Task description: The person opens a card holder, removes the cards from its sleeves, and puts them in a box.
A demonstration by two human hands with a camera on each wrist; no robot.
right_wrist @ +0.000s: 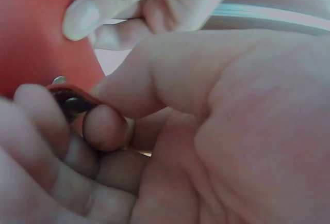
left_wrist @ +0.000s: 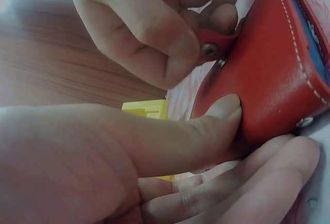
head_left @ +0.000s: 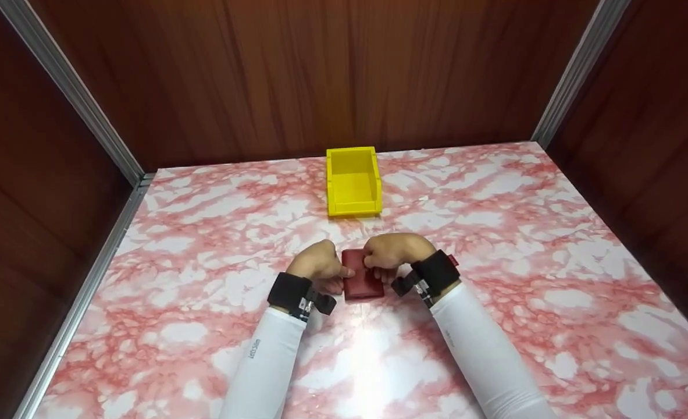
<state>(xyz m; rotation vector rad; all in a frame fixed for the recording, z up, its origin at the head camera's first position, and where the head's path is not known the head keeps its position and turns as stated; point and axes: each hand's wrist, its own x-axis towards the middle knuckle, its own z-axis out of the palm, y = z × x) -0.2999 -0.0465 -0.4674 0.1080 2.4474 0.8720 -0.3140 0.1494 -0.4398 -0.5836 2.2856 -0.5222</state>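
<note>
A red leather wallet (head_left: pixel 362 285) with pale stitching lies between both hands, over the middle of the table. My left hand (head_left: pixel 319 265) grips its left side; in the left wrist view the thumb presses on the cover (left_wrist: pixel 268 64) and the other fingers are underneath. My right hand (head_left: pixel 393 253) pinches the wallet's small strap (left_wrist: pixel 219 44) between thumb and finger. The strap's metal snap shows, and it stands lifted off the matching stud. In the right wrist view the strap (right_wrist: pixel 77 96) is partly hidden by the fingertips. Blue shows inside the wallet's edge.
A yellow open-front bin (head_left: pixel 354 208) stands beyond the hands, near the back wall (head_left: pixel 297 75). The table (head_left: pixel 192 273) has a red-and-white marbled top. Brown wood-grain panels with metal corner posts (head_left: pixel 82 93) enclose its left, back and right sides.
</note>
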